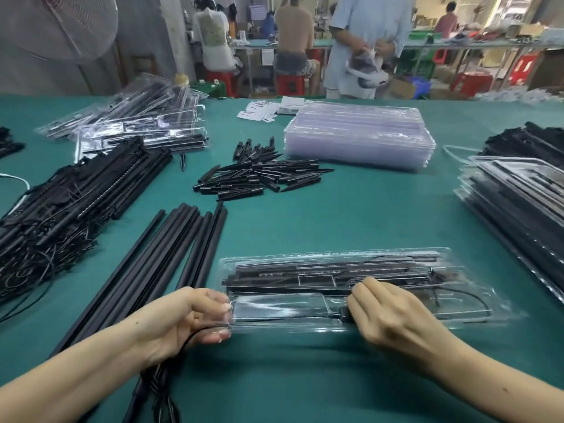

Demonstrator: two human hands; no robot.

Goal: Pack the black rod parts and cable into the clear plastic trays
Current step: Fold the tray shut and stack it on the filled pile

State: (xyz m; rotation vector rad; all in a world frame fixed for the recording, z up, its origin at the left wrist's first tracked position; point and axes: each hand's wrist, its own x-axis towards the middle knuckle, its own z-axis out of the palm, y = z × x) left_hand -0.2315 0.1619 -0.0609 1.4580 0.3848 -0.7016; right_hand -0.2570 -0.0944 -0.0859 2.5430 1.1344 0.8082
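Note:
A clear plastic tray [476, 312] lies in front of me on the green table, with black rod parts [335, 270] in its upper slots. My left hand [189, 322] grips the tray's left end, thumb under and fingers over, and a thin black cable [195, 334] runs through its palm down to a bundle near the table edge. My right hand [393, 315] rests on the tray's middle, its curled fingers on the cable's black plug [343, 314] in the lower slot. Long black rods [171, 257] lie to the left.
A pile of short pointed black parts [259, 175] lies at centre. A stack of empty clear trays [360, 138] stands behind it. Packed trays sit at far left [137, 126] and right [512, 203]. Tangled cables and rods [61, 215] fill the left. People work beyond the table.

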